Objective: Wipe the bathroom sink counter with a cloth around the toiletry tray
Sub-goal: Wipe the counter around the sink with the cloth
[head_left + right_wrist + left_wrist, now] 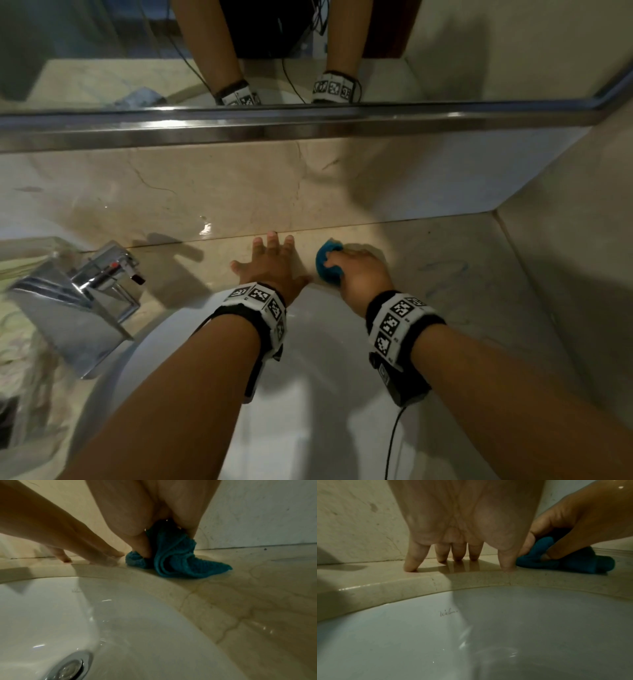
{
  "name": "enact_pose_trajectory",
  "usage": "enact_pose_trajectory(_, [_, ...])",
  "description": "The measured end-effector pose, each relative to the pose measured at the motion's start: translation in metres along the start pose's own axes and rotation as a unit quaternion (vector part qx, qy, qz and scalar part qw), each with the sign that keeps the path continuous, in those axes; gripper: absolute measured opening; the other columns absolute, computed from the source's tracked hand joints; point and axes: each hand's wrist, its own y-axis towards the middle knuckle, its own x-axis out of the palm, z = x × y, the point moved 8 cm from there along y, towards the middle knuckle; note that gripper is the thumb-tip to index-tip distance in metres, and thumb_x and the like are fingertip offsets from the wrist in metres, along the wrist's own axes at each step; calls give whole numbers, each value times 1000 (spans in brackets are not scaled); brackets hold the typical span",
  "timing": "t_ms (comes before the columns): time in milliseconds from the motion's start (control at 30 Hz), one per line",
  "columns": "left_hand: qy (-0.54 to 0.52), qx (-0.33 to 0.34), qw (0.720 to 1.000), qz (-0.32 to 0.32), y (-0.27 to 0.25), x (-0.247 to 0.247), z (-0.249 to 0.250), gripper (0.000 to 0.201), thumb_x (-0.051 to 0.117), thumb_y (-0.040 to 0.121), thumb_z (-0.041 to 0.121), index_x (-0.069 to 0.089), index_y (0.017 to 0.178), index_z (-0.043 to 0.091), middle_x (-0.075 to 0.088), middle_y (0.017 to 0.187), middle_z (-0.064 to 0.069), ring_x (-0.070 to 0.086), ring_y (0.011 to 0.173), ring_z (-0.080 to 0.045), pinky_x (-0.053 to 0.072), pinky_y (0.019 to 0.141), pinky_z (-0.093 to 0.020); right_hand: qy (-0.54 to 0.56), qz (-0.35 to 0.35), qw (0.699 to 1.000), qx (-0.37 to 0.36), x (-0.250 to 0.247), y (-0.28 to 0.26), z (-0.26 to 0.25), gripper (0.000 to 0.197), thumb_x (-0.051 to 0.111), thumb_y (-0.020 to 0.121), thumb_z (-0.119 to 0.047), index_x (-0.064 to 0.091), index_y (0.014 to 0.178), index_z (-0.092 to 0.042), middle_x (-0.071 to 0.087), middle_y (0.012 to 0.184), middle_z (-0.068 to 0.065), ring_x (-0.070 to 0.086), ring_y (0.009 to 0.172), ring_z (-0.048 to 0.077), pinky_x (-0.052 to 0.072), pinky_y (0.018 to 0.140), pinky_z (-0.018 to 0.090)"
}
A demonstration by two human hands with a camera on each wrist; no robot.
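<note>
a bathroom. a white basin [308,394] with a chrome drain [68,668] sits sunk into a beige marble counter [479,274] under both wrists. a chrome tap [85,294] stands left of the left hand [274,267]. beyond the fingers, a marble wall [205,185] rises to a metal-edged mirror [102,51].

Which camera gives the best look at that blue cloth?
The right wrist view: the blue cloth fills the centre, folds and weave clear, gripped by the right hand. The left wrist view shows it sideways at the edge; the head view shows a small bunch mostly under the hand.
</note>
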Motion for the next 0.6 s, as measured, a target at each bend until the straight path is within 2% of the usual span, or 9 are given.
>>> enact_pose_trajectory(100, [21, -15, 1000, -8, 0, 5, 3, 82, 43, 91, 58, -3, 151, 27, -11, 159, -2, -1, 146, -29, 18, 111, -62, 37, -30, 999, 13, 5, -9, 5, 44, 55, 87, -12, 50, 130, -20, 47, 137, 13, 46, 123, 30, 36, 106, 33])
enact_pose_trajectory(200, [15, 3, 998, 65, -2, -12, 26, 57, 41, 92, 41, 29, 142, 14, 25, 151, -10, 30, 134, -30, 31, 106, -53, 34, -4, 999, 0, -3, -21, 14, 42, 49, 88, -6, 56, 126, -21, 56, 127, 8, 51, 117, 27, 42, 99, 34])
enact_pose_trajectory(233, [7, 31, 996, 79, -2, -15, 37, 51, 39, 93, 35, 34, 138, 12, 30, 148, -10, 33, 132, -29, 31, 106, -51, 26, 2, 1000, -5, -3, -21, 20, 42, 48, 88, -4, 57, 125, -21, 57, 125, 7, 53, 116, 26, 43, 98, 34])
enact_pose_trajectory(267, [17, 73, 994, 74, -1, -13, 49, 52, 39, 94, 34, 32, 141, 13, 26, 151, -10, 28, 137, -29, 28, 108, -51, 33, 4, 999, -1, -2, -19, 25, 40, 50, 87, -5, 59, 123, -20, 59, 124, 8, 54, 115, 26, 43, 98, 34])
enact_pose_trajectory(333, [71, 134, 988, 24, 2, 1, 61, 67, 39, 96, 47, 11, 151, 22, 0, 160, -2, 4, 146, -26, 16, 114, -54, 33, 10, 999, 30, -8, -16, 36, 26, 60, 83, -18, 66, 109, -18, 63, 119, 10, 58, 108, 25, 45, 100, 37])
enact_pose_trajectory(400, [84, 132, 988, 2, 11, 14, 56, 75, 37, 94, 57, -4, 151, 30, -15, 159, 5, -8, 147, -24, 12, 114, -57, 49, 25, 996, 66, -16, -4, 51, 26, 65, 78, -32, 66, 100, -19, 65, 116, 12, 60, 104, 26, 45, 100, 42])
enact_pose_trajectory(467, [82, 122, 989, 6, 16, 19, 52, 78, 37, 92, 61, -9, 150, 34, -19, 157, 8, -11, 146, -24, 10, 113, -60, 83, -5, 992, 98, -24, 7, 62, 40, 56, 89, -22, 53, 128, -13, 51, 136, 13, 52, 120, 30, 39, 105, 39])
enact_pose_trajectory(500, [83, 122, 989, 8, 17, 20, 52, 80, 37, 91, 62, -10, 149, 35, -21, 157, 8, -12, 146, -25, 10, 113, -61, 51, -2, 995, 91, -31, 12, 65, 46, 49, 94, -16, 41, 139, -13, 41, 145, 11, 45, 127, 30, 36, 107, 36])
enact_pose_trajectory(600, [82, 118, 990, 2, 18, 17, 54, 83, 39, 88, 65, -11, 149, 37, -21, 157, 8, -13, 146, -25, 10, 112, -63, 37, -4, 995, 95, -40, 15, 65, 48, 44, 97, -13, 33, 144, -14, 31, 152, 9, 38, 133, 29, 32, 109, 33])
